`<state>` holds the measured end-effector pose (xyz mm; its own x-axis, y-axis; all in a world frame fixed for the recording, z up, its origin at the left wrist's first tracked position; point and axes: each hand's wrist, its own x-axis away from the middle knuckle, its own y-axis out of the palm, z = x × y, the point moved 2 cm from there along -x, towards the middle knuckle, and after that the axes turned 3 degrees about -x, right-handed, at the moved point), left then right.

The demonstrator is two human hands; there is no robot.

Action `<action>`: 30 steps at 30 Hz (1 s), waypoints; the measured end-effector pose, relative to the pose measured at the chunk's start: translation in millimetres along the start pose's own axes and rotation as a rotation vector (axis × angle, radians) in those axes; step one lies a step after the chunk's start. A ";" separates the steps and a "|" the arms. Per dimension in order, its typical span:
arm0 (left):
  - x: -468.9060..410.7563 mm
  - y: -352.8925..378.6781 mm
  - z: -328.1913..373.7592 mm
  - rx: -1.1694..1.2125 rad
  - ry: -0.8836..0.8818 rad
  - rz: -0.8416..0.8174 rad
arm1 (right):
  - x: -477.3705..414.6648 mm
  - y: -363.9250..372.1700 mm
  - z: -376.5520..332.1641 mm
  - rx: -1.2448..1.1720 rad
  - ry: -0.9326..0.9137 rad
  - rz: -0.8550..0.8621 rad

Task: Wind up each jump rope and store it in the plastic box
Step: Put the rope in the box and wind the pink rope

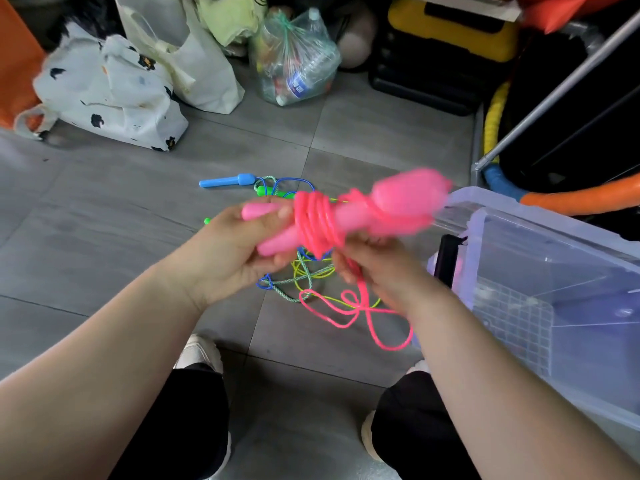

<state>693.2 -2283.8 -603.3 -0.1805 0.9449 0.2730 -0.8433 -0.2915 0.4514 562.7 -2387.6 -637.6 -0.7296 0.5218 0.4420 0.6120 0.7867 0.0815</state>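
My left hand [228, 251] grips the two pink handles [398, 202] of a pink jump rope held side by side above the floor. Several turns of pink cord [317, 220] are wound round their middle. My right hand [377, 268] pinches the loose pink cord just below the handles; the rest of that cord [349, 311] trails in loops on the tiles. Behind my hands lies a tangle of blue, green and yellow ropes [301, 271] with a blue handle [228, 181]. The clear plastic box [540, 237] stands open to the right.
Bags line the far side: a white spotted bag [114, 95], a cream tote [194, 64] and a clear bag of bottles [298, 60]. A metal frame pole [554, 95] and padded hoops [588, 199] stand at the right. My shoes and knees are at the bottom.
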 end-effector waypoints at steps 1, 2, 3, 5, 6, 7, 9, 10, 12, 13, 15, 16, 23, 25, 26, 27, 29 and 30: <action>-3.2 -1.8 0.0 0.062 0.004 0.106 | -1.3 7.8 2.8 0.093 -0.012 -0.012; -6.3 -4.3 -0.4 0.094 0.002 0.217 | -1.3 15.4 6.8 0.188 0.005 -0.023; -8.5 -7.5 -1.0 0.071 -0.006 0.323 | -0.5 24.1 9.2 0.295 0.030 -0.042; -11.0 -14.2 -3.4 -0.152 0.003 0.504 | 3.2 35.2 16.2 0.519 0.060 -0.101; -11.1 -17.9 -5.1 -0.333 0.030 0.570 | 6.2 40.2 16.9 0.630 0.056 -0.131; -10.3 -19.6 -5.9 -0.514 0.067 0.614 | 9.7 45.6 15.6 0.722 0.033 -0.163; -8.6 -19.5 -8.4 -0.774 0.123 0.645 | 16.5 52.3 5.5 0.880 -0.039 -0.173; -7.8 -19.0 -9.3 -0.858 0.140 0.641 | 18.7 52.7 -1.0 0.940 -0.072 -0.164; -7.2 -18.9 -8.3 -0.909 0.147 0.630 | 21.5 48.4 -12.1 1.053 -0.127 -0.127; -7.3 -20.2 -7.5 -0.906 0.139 0.624 | 23.0 44.6 -17.5 1.095 -0.154 -0.100; -7.8 -20.8 -7.1 -0.928 0.090 0.576 | 26.2 35.9 -28.4 1.119 -0.213 -0.049; -8.2 -20.3 -8.0 -0.948 0.060 0.524 | 27.5 31.4 -33.0 1.114 -0.228 -0.036; -5.7 -8.3 -10.1 -0.921 -0.085 0.129 | 30.0 12.5 -39.7 0.860 -0.259 -0.032; -4.2 -7.3 -6.9 -0.894 -0.093 0.081 | 29.6 11.4 -39.0 0.766 -0.253 -0.057; -3.2 -7.4 -5.8 -0.880 -0.105 0.058 | 29.3 11.3 -38.4 0.719 -0.255 -0.073; -1.8 -7.6 -4.9 -0.857 -0.122 0.030 | 29.2 11.6 -37.9 0.676 -0.253 -0.087; 2.0 -10.1 -3.3 -0.792 -0.156 -0.042 | 27.5 9.9 -38.7 0.591 -0.253 -0.092; 3.9 -11.4 -2.3 -0.758 -0.165 -0.083 | 25.9 7.9 -39.5 0.543 -0.257 -0.082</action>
<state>700.9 -2276.5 -609.4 -0.0742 0.9073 0.4138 -0.9772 0.0167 -0.2118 560.7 -2381.0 -590.2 -0.8595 0.4621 0.2185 0.3567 0.8485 -0.3910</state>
